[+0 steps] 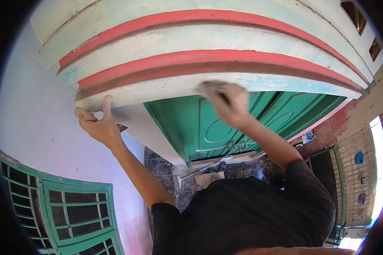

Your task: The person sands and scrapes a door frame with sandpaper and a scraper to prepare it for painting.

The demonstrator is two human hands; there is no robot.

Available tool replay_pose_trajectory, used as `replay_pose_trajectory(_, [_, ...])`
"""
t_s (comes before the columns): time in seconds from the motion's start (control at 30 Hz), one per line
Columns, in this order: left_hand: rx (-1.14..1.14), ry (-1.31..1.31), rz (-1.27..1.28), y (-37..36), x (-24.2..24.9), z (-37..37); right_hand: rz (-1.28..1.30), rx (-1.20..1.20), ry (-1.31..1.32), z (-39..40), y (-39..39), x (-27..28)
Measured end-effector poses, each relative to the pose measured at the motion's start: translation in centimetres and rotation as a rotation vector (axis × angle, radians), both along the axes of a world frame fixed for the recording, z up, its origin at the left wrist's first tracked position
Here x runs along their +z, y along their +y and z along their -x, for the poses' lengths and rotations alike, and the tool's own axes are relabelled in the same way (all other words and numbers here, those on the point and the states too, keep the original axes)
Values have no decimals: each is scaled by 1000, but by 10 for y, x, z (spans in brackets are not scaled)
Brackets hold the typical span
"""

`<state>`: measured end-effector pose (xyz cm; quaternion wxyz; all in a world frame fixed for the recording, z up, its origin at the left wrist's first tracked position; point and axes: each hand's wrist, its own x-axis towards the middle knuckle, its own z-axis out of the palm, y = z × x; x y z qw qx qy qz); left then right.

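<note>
My left hand (98, 127) is at the left end of the lowest white moulding (157, 90), one finger stretched up against it. Its other fingers are closed round a scraper; a pale rounded handle end shows on the left and a dark pointed blade (122, 127) on the right. Smeared by motion, my right hand (229, 104) is at the front face of the same moulding, right of its middle. A greyish-brown pad (208, 86) is in its fingers, pressed to or very near the white surface; its exact kind is too blurred to tell.
Red bands (178, 57) run between the white mouldings above. Below is a green double door (225, 127). A green barred window (76, 208) is in the wall at lower left. On the dark tiled floor lie cardboard (208, 178) and a long-handled tool (195, 173). A wire rack (353, 170) stands at right.
</note>
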<state>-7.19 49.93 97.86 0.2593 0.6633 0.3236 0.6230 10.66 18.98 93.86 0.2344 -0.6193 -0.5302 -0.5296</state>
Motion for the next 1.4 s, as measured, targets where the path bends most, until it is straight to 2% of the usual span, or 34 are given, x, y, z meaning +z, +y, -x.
replay_pose_trajectory(0.03, [-18, -16, 0, 4, -3, 0, 44, 47, 14, 8, 27, 0])
replay_pose_trajectory(0.1, [-51, -28, 2, 9, -9, -3, -12, 24, -136, 30, 75, 7])
replay_pose_trajectory(0.2, [-82, -135, 43, 13, -14, -7, 85, 44, -133, 41, 87, 20])
replay_pose_trajectory(0.27, [-134, -147, 1, 13, -13, -5, 67, 10, -173, 29, 54, 19])
replay_pose_trajectory(0.33, [-89, -79, 7, 11, -11, -2, 118, -13, -66, 2, 2, 3])
replay_pose_trajectory(0.4, [-37, -16, 13, 9, -9, 1, 19, 22, 289, -10, -48, -4])
replay_pose_trajectory(0.43, [-21, 35, -5, 8, -7, 2, -151, -279, -123, -7, -62, -4])
replay_pose_trajectory(0.47, [-9, 90, -24, 8, -5, 2, -159, -328, -194, -6, -74, 1])
replay_pose_trajectory(0.57, [0, 103, -35, 9, -6, 2, -203, -271, -159, 3, -41, 9])
replay_pose_trajectory(0.6, [3, 96, -41, 11, -6, 1, -163, -51, 85, -3, -18, 0])
replay_pose_trajectory(0.63, [1, 64, -69, 12, -8, 0, -50, 22, 81, 10, 6, 21])
replay_pose_trajectory(0.67, [-11, 41, -96, 12, -11, 0, -120, 96, 97, 11, 37, 12])
replay_pose_trajectory(0.73, [-35, 39, -65, 17, -14, 0, -59, -12, -103, 39, 72, 26])
replay_pose_trajectory(0.83, [-54, 15, -20, 10, -10, 0, 15, -5, -115, 40, 73, 30])
replay_pose_trajectory(0.93, [-57, 8, -1, 7, -9, 2, -56, -55, -116, 11, 12, 15])
replay_pose_trajectory(1.0, [-51, 10, 4, 10, -9, 2, -131, -143, -22, 4, -38, 19])
replay_pose_trajectory(1.03, [-18, 39, -48, 12, -10, 1, -278, -296, -126, 6, -50, 17])
replay_pose_trajectory(1.07, [12, 75, -100, 13, -12, 2, -284, -351, -107, -2, -64, 3])
replay_pose_trajectory(1.17, [28, 98, -56, 15, -12, 4, -319, -255, -60, 10, -29, 13])
replay_pose_trajectory(1.2, [29, 92, -60, 14, -9, 3, -280, -164, -68, 18, -7, 27])
replay_pose_trajectory(1.23, [31, 68, -71, 12, -6, 2, -239, -10, 59, 14, 24, 17])
replay_pose_trajectory(1.27, [27, 57, -77, 8, -6, 3, -222, -23, -20, 17, 53, 8])
replay_pose_trajectory(1.3, [18, 60, -79, 9, -7, 4, -234, -22, -97, 35, 73, 24])
replay_pose_trajectory(1.4, [-31, 101, 3, 15, -9, 5, -119, 14, -107, 46, 92, 31])
